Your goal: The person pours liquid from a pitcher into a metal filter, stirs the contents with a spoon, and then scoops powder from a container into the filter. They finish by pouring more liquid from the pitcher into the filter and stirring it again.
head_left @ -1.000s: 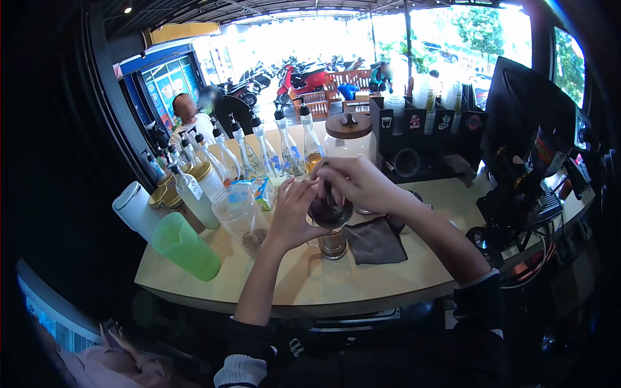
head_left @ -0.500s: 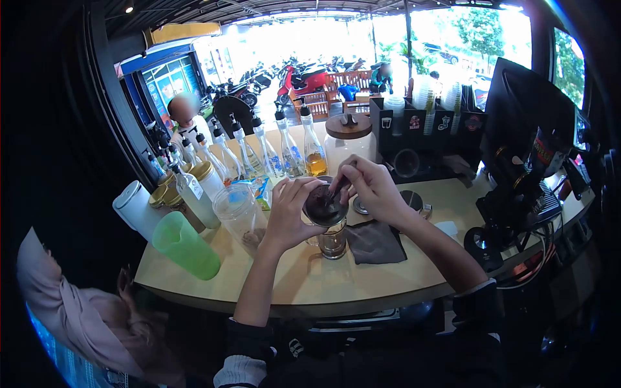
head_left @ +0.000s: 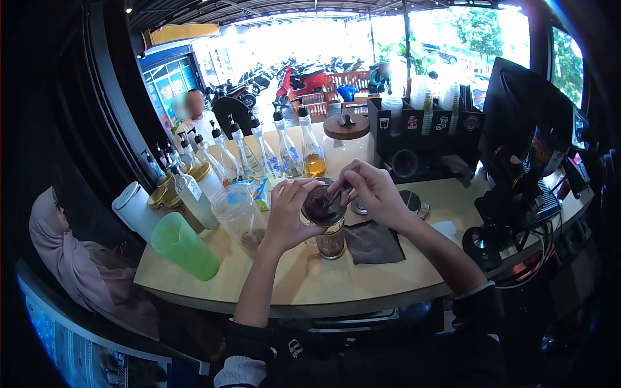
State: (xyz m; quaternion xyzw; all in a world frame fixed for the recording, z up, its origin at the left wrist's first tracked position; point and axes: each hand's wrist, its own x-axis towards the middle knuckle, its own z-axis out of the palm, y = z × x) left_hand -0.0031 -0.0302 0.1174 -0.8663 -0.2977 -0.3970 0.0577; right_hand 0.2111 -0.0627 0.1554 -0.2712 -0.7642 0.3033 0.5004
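My left hand (head_left: 289,216) grips a small round cup (head_left: 325,215) by its side, fingers over the rim and thumb below. Dark brown stuff lies inside, and the cup tilts toward me. Over its right edge, my right hand (head_left: 375,195) is closed in a pinch on a thin, spoon-like utensil whose tip reaches into the cup; its exact kind is hard to make out. Directly beneath stands a clear glass mug (head_left: 332,244) with brownish contents. A folded dark cloth (head_left: 374,244) lies to the right of the mug.
Left on the counter (head_left: 310,294) are a green cup (head_left: 186,246), a clear jar (head_left: 236,213) and white-bodied jars. Several pump bottles (head_left: 272,152) line the back beside a wooden-lidded jar (head_left: 349,152). Coffee equipment (head_left: 517,200) stands right. A person (head_left: 77,252) is at the left.
My right hand's fingers and the utensil have shifted slightly at the cup. The cup stays over the mug. The person at the left has moved, and the person beyond the counter has shifted right.
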